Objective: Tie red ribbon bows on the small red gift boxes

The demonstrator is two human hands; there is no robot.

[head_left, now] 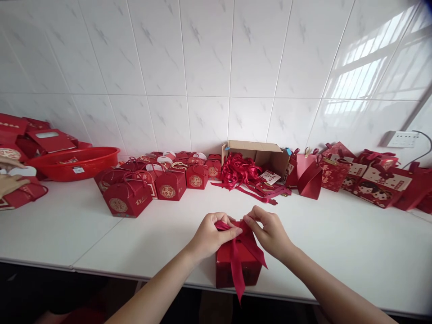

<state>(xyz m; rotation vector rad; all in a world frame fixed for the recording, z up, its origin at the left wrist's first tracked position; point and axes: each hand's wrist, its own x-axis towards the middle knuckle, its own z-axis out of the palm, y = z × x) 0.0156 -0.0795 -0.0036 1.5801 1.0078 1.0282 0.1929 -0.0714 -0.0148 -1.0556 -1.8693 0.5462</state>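
Observation:
A small red gift box (224,265) stands at the front edge of the white table, with a red ribbon (237,270) over its top. Two ribbon tails hang down the near side, one reaching below the table edge. My left hand (218,234) pinches the ribbon at the box's upper left, thumb pointing right. Opposite it, my right hand (268,229) is closed in a pinch on the ribbon at the top right. The fingertips are close together over the lid, and the exact form of the knot or loop between them is partly hidden.
Red gift boxes (172,185) stand in a group left of centre. Behind my hands, a cardboard carton (270,157) lies with heaped red ribbons (239,168). Red gift bags (376,184) line the right wall side. At far left are a red basin (84,164) and another person's hands (11,182).

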